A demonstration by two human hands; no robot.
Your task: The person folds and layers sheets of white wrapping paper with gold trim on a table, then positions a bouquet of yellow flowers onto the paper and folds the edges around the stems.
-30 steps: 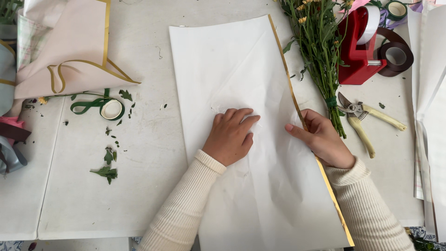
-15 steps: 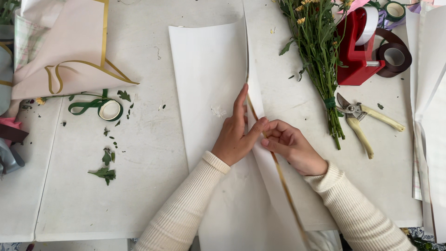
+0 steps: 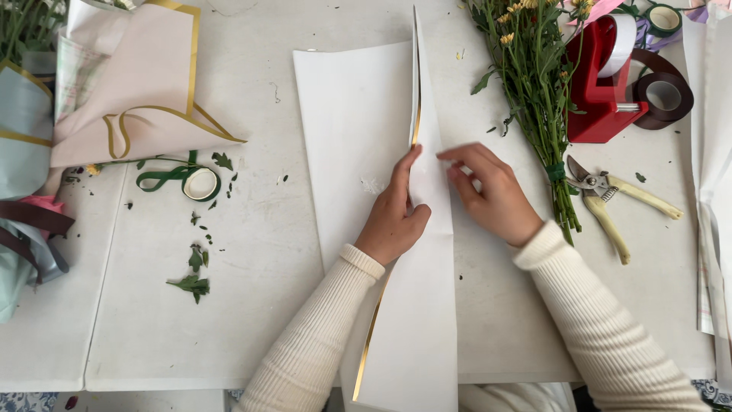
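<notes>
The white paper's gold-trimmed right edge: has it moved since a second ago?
Yes. The gold edge has swung left, away from the flower bunch, folded over the white paper under both hands.
</notes>
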